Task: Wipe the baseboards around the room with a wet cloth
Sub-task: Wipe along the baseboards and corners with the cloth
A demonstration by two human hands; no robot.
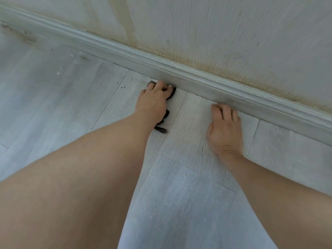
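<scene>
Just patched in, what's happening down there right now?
A person is low over the floor, wiping along the baseboard. The left hand grips a dark cloth and presses it where the baseboard's foot meets the floor; a loose end of it trails back under the wrist. The right hand rests on the floor beside the baseboard, holding nothing. Specks of dirt lie on the floor left of the cloth.

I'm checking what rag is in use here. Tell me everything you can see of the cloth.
The cloth is dark, brownish-black, soft and bunched, mostly hidden under the left hand, whose fingers curl over it. It lies on the pale floor right at the foot of the baseboard. A crumpled tail trails back beside the wrist, ending in a stitched hem. Wetness cannot be judged.
</scene>
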